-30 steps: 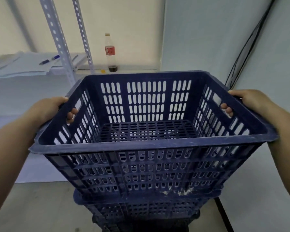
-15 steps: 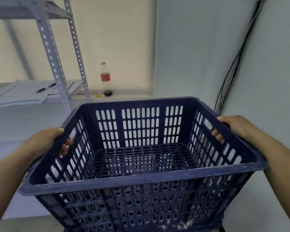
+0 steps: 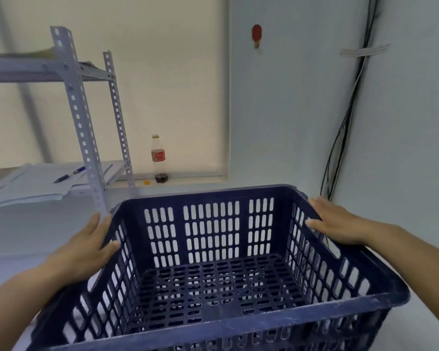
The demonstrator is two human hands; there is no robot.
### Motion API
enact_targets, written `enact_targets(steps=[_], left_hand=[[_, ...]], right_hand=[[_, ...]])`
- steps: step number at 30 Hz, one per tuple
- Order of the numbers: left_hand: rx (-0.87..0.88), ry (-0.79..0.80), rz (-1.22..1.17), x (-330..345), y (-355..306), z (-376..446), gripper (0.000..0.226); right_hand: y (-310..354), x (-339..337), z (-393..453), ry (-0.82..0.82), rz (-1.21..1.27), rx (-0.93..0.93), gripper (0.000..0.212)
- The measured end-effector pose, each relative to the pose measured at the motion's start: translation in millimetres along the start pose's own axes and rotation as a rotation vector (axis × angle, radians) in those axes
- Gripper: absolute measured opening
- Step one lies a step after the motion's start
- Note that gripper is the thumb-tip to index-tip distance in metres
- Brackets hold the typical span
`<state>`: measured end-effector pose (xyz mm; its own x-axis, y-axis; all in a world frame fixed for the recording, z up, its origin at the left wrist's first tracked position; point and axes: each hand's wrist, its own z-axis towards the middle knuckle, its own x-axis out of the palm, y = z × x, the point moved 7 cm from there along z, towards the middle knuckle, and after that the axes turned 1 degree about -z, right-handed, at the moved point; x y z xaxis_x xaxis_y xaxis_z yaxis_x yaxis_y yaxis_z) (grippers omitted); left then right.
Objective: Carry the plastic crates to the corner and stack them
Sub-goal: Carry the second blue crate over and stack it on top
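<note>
A dark blue slotted plastic crate [image 3: 213, 335] fills the lower half of the head view, in the room's corner and empty inside. Whatever is under it is hidden. My left hand [image 3: 86, 247] lies against the outside of the crate's left rim, near the far corner, with its fingers straight and apart. My right hand [image 3: 337, 224] rests flat on top of the right rim near the far corner, its fingers stretched out. Neither hand has fingers in the handle holes.
A grey metal shelf rack [image 3: 84, 127] stands close at the left, with papers [image 3: 31, 183] and pens on its shelf. A cola bottle [image 3: 159, 160] stands on the window ledge behind. Black cables [image 3: 340, 138] run down the right wall, close to the crate.
The crate has sunk lower in view as my head tilted up. Both hands have slipped out of the side handles and now lie flat, further forward along the rim.
</note>
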<state>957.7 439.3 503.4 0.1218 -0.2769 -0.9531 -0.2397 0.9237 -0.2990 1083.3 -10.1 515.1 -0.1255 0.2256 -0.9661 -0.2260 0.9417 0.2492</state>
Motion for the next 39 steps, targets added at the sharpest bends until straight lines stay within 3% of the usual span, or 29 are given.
enact_targets(steps=[2,18,32,36,39], left_hand=[[0.025,0.048,0.049,7.8,-1.7,0.9,0.068],[0.013,0.009,0.110,15.8,13.2,4.7,0.072],[0.010,0.098,0.095,8.1,-0.4,-10.3,0.079],[0.017,0.069,0.114,9.2,-1.6,-24.1,0.077],[0.005,0.048,0.176,11.4,-1.9,-32.5,0.074]], right_hand=[[1.4,9.3,-0.8,0.053,-0.072,-0.011,0.070],[-2.7,12.4,-2.1,-0.011,-0.042,-0.057,0.068],[10.5,7.6,-11.4,0.027,0.006,-0.096,0.069],[2.1,8.5,-10.3,-0.021,-0.010,-0.115,0.039],[-2.3,12.2,-10.1,-0.054,-0.102,-0.152,0.040]])
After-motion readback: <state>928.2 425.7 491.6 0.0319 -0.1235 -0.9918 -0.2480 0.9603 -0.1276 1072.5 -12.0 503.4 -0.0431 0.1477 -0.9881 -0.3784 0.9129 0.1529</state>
